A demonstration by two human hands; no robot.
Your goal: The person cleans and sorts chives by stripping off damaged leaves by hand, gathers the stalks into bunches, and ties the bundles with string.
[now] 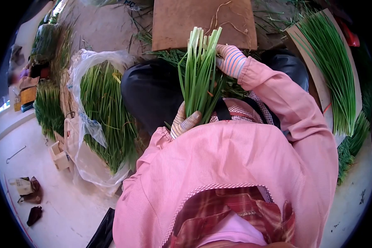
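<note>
A bunch of long green stalks [200, 78] with pale cut ends points away from my body, above my lap. My left hand [185, 120], in a striped glove, is wrapped round the lower, leafy part of the bunch. At the upper right of the bunch, my right hand [230, 60], in a striped glove with bare fingertips, is closed against the stalks near their pale ends. Part of its fingers is hidden behind the stalks. Just beyond the pale ends lies a brown board [204, 25] with a few thin roots on it.
To the left, an open plastic bag [76, 82] holds many green stalks [107, 107]. More stalks [332, 70] lie on cardboard [349, 53] at the right. A small wooden box [60, 156] and dark cloth items [35, 215] are on the floor at the lower left. Loose leaves litter the ground.
</note>
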